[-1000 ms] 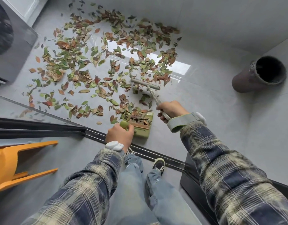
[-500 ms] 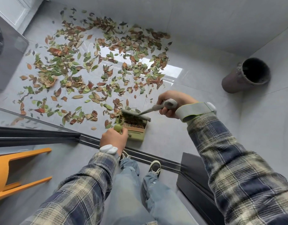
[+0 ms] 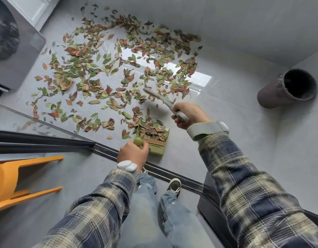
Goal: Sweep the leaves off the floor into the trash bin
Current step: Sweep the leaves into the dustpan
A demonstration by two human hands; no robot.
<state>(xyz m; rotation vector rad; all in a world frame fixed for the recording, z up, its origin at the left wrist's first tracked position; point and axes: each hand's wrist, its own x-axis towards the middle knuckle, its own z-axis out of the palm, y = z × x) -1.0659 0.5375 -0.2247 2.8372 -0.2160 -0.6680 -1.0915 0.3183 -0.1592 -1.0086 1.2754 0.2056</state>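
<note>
Green dustpan (image 3: 157,149) (perhaps half-full) between hands (image 3: 133,154) (image 3: 188,113)

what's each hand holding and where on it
The left hand grips the green dustpan by the round end of its handle. The right hand grips the brush by its grey handle.

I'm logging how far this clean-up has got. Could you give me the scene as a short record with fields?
left hand: grips the dustpan by its green handle
right hand: grips the brush by its grey handle
brush: head out among the leaves beyond the dustpan, blurred
dustpan: on the floor, partly filled with leaves
leaves: most lie scattered across the floor
trash bin: open, off to the right, apart from the leaves
progress: far from done
</note>
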